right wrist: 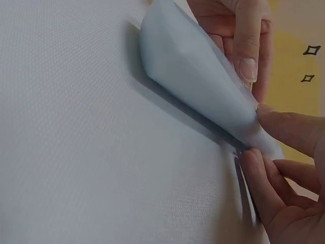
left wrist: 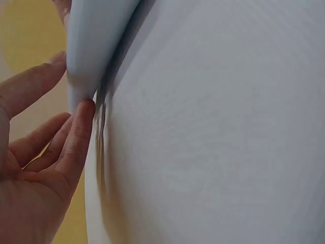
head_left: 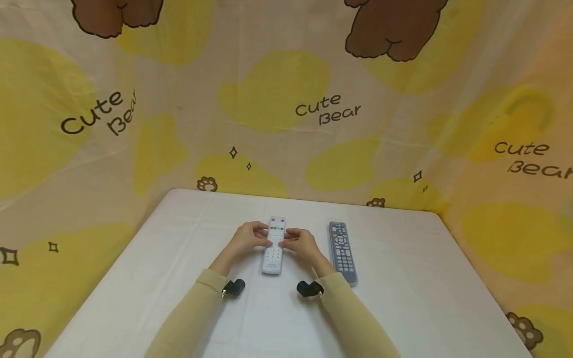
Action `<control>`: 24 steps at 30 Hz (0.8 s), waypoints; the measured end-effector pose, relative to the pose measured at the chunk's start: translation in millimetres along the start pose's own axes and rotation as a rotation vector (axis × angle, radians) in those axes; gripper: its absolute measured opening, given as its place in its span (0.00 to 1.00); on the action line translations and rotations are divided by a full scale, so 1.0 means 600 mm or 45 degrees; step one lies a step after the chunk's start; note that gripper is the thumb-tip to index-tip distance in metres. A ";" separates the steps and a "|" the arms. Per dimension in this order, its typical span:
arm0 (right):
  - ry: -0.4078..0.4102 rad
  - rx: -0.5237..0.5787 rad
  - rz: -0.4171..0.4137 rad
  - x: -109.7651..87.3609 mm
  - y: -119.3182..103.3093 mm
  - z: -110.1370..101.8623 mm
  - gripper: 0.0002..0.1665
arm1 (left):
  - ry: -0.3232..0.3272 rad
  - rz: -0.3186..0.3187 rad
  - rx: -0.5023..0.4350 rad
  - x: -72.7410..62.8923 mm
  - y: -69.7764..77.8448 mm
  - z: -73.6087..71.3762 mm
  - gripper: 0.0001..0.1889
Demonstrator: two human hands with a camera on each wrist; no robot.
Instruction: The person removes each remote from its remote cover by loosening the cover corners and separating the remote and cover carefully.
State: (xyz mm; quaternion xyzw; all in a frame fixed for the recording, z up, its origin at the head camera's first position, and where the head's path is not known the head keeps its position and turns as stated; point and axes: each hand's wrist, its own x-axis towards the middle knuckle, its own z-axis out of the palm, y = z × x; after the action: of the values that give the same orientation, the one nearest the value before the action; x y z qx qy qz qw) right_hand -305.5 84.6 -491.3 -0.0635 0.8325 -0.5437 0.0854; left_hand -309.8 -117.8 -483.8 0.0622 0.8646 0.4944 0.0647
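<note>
A white remote control (head_left: 274,251) lies lengthwise near the middle of the table, its buttons facing up. My left hand (head_left: 247,236) pinches its left edge between thumb and fingers, and the right hand (head_left: 305,243) pinches the opposite edge. In the left wrist view, the left fingertips are at the side and underside of the remote control (left wrist: 94,43). The right wrist view has the right hand (right wrist: 292,175) with its thumb on the upper edge of the remote control (right wrist: 183,61) and fingers low by the tabletop. Its near end looks slightly raised, with a shadow below.
A dark grey remote control (head_left: 343,253) with light buttons lies to the right, close beside the right forearm. The white table (head_left: 403,298) has rounded far corners. A yellow and cream curtain (head_left: 268,99) printed with bears hangs behind and along both sides.
</note>
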 end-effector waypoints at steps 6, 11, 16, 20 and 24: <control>-0.021 0.173 0.034 0.000 -0.002 -0.005 0.34 | 0.010 -0.011 -0.099 -0.002 0.007 -0.005 0.28; -0.022 0.257 -0.002 -0.010 -0.020 -0.009 0.31 | -0.016 0.005 -0.215 -0.001 0.008 -0.012 0.28; -0.044 0.272 -0.043 -0.037 -0.060 -0.020 0.29 | -0.009 0.010 -0.195 -0.001 0.013 -0.019 0.26; -0.049 0.258 -0.090 -0.045 -0.076 -0.027 0.29 | -0.010 0.038 -0.210 -0.005 0.019 -0.025 0.25; -0.018 0.263 -0.149 -0.033 -0.065 -0.026 0.30 | -0.019 0.099 -0.281 -0.007 0.026 -0.031 0.24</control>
State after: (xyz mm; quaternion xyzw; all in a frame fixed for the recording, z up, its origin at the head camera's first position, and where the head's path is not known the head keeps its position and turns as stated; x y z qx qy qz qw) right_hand -289.1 87.1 -447.8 -0.1067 0.7664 -0.6300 0.0657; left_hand -308.3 -126.2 -461.0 0.0920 0.8013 0.5882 0.0585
